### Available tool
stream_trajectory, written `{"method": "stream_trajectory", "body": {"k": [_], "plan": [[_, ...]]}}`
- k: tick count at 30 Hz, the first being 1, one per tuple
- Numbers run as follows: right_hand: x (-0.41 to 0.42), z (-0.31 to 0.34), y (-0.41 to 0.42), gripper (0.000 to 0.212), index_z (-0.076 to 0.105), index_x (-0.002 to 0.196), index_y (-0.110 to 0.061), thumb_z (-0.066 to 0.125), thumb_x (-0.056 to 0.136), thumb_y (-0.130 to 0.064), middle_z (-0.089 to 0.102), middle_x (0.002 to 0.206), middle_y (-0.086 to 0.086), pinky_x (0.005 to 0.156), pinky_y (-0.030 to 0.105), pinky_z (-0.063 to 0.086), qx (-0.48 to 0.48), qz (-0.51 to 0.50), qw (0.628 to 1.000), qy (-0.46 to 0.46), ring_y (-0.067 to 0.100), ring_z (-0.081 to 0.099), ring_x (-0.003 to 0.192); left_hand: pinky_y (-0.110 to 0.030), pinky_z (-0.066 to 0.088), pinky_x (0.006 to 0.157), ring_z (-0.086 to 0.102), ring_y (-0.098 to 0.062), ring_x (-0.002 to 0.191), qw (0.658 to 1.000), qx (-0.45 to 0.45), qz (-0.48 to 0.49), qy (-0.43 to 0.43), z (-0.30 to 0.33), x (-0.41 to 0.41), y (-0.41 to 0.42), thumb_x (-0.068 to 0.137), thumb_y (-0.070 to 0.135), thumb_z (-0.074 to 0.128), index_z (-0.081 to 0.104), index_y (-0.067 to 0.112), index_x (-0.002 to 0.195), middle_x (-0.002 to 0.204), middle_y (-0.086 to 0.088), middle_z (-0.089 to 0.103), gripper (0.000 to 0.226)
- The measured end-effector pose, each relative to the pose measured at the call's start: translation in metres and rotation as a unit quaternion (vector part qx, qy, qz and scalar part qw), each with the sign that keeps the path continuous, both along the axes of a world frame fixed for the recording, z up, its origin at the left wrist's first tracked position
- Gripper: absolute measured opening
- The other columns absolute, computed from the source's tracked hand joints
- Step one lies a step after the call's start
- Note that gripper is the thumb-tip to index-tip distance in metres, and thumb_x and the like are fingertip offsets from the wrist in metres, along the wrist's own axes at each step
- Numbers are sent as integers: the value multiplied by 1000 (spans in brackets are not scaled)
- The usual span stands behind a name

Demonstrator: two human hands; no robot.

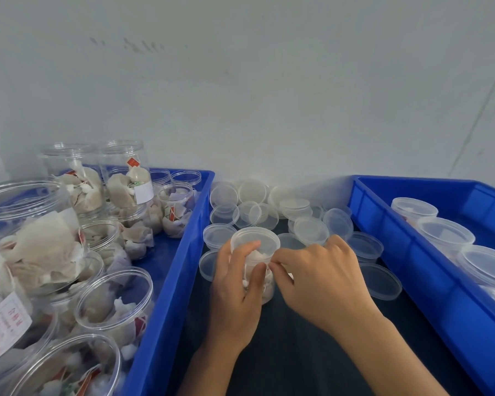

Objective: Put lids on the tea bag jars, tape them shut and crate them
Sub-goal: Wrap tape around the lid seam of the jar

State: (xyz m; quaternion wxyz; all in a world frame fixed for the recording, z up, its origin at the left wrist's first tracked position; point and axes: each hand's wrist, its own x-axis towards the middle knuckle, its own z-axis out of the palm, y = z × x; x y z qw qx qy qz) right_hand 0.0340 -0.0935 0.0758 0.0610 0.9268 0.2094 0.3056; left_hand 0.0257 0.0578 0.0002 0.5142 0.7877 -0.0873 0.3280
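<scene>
Little can be read. A white paper label [5, 328] is seen stuck on the side of a clear tea bag jar [26, 252] at the near left, inside the left blue crate [166, 295]; red printed characters are carried on it in several lines, the top line larger, but they are too blurred to be made out. A second white label [143, 192] is seen on a taller jar [125, 172] at the back of the same crate; no print can be distinguished on it. Small red tags [134, 162] are seen on tea bags inside the jars, with markings too small to be read.
</scene>
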Motion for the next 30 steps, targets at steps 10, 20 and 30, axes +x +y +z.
{"method": "stream_trajectory", "body": {"k": [10,20,30], "plan": [[0,-7,0,37,59,60,-26,64,96,-33,49,42,-3,62,35,32,3,-16,999,-36,26,42,37,-6,42,96,47,5,129,999,40,5,-4,-5,6,5,108,57,39,54,48,134,141,14,44,31],[-6,-12,-3,37,67,81,-22,60,97,-54,56,49,-5,75,41,35,105,-13,991,-88,23,51,43,-7,40,98,53,-2,127,999,-17,16,-24,6,0,3,106,49,41,58,39,127,131,5,50,29],[-12,-6,-6,46,58,64,-23,57,100,-51,51,51,-6,73,39,30,96,-3,991,-95,23,46,44,-9,45,86,60,-4,108,999,-29,-30,15,14,-1,6,105,59,35,57,48,118,119,6,46,28]]}}
